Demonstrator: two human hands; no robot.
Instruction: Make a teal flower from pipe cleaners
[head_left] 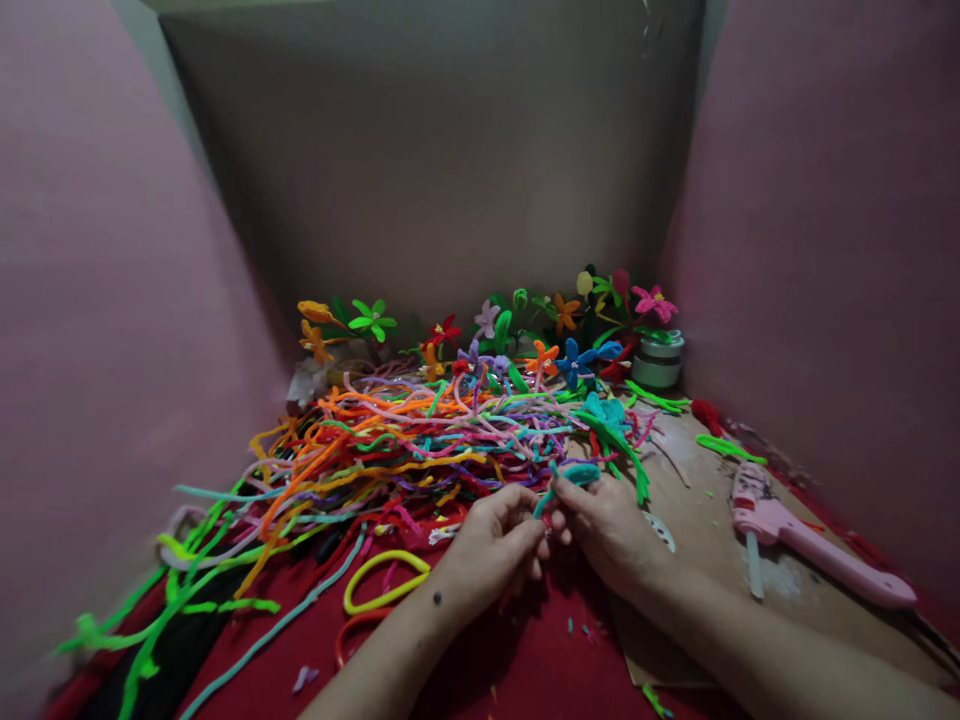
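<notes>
Between my two hands is a teal pipe cleaner (579,473), bent into a narrow petal-like loop with a short end sticking up. My right hand (600,515) pinches it near the loop, thumb on top. My left hand (504,535) has its fingers closed on the lower tail of the same piece, close against the right fingertips. Just beyond the hands lies a teal flower with green leaves (604,412). A large heap of loose coloured pipe cleaners (420,430) spreads behind and to the left.
A pink glue gun (806,545) rests on a cardboard sheet (690,620) at right. Yellow scissor-like handles (382,580) lie beside my left forearm on red cloth (547,650). Finished pipe-cleaner flowers (576,362) and a lidded jar (658,360) stand along the back wall. Walls close in both sides.
</notes>
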